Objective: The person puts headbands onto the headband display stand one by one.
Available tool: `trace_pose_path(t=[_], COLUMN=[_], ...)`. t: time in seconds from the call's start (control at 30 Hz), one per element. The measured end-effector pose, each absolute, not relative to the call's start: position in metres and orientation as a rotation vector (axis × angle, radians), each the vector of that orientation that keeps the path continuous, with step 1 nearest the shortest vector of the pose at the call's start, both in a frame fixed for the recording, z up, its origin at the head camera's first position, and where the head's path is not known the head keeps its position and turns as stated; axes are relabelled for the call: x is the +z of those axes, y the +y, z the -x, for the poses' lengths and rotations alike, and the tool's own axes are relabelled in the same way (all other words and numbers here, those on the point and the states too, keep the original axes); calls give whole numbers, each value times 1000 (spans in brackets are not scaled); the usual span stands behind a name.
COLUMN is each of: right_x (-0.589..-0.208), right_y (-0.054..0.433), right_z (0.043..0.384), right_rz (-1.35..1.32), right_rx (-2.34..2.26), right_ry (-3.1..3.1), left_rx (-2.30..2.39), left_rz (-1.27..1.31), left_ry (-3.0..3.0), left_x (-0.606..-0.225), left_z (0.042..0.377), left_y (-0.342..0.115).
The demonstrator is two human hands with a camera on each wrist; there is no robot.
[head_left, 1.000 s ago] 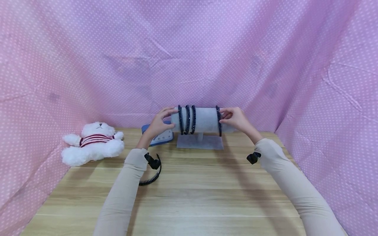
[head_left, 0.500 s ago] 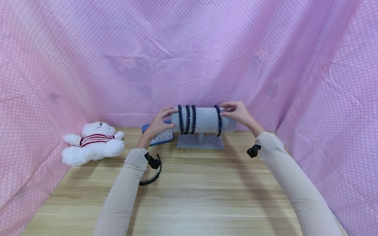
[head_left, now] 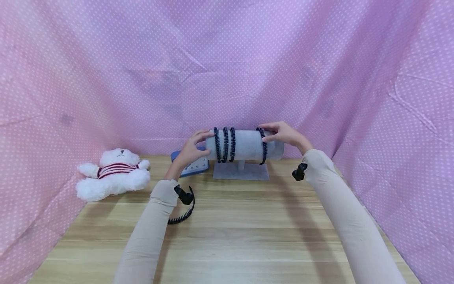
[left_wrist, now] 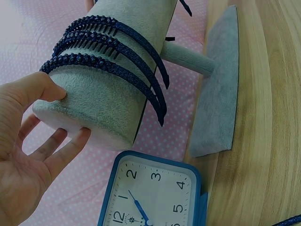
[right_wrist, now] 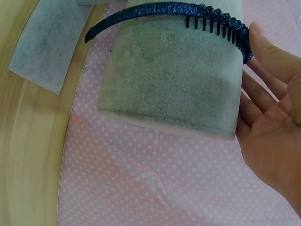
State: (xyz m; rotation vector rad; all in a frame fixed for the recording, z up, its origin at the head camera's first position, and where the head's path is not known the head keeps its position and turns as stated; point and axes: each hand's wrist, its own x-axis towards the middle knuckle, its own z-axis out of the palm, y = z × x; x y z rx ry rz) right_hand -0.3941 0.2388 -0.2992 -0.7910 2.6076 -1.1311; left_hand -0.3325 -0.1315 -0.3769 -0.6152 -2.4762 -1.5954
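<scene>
A grey velvet headband stand [head_left: 248, 145] holds its padded roll sideways on a flat base. My left hand [head_left: 190, 151] grips the roll's left end, with the thumb on the curved side and fingertips against the end face [left_wrist: 63, 132]. Just inward of it sit 3 dark, beaded headbands [head_left: 233, 145] with comb teeth. Toward the right end, another dark toothed headband [right_wrist: 174, 9] straddles the roll. My right hand [head_left: 285, 133] pinches this one near its upper part, the thumb at its beaded section in the right wrist view, the other fingers reaching behind the roll.
A blue-framed clock [head_left: 196, 166] lies behind the left wrist. Another toothed headband [head_left: 185, 215] rests on the wooden table [head_left: 241, 228], partly hidden by the left sleeve. A white plush bear [head_left: 115, 179] in a striped top sits at left. Pink dotted cloth [head_left: 227, 79] hangs behind.
My right hand has shifted upward and left, from the headband's front side to its upper part. The right headband now leans slightly, its top further left. The left hand keeps its place.
</scene>
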Motion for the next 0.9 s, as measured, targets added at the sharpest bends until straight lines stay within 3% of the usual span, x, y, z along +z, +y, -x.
trace_pose_path(t=[0.57, 0.9], right_x=[-298, -316], right_y=[242, 243], right_z=[382, 382], right_rz=[896, 1020], right_rx=[-931, -987], right_ry=[2705, 2781], left_rx=[-1631, -1586], left_rz=[624, 635], left_ry=[-2477, -2461], left_x=[-371, -379], left_z=[327, 334], left_y=[-129, -133])
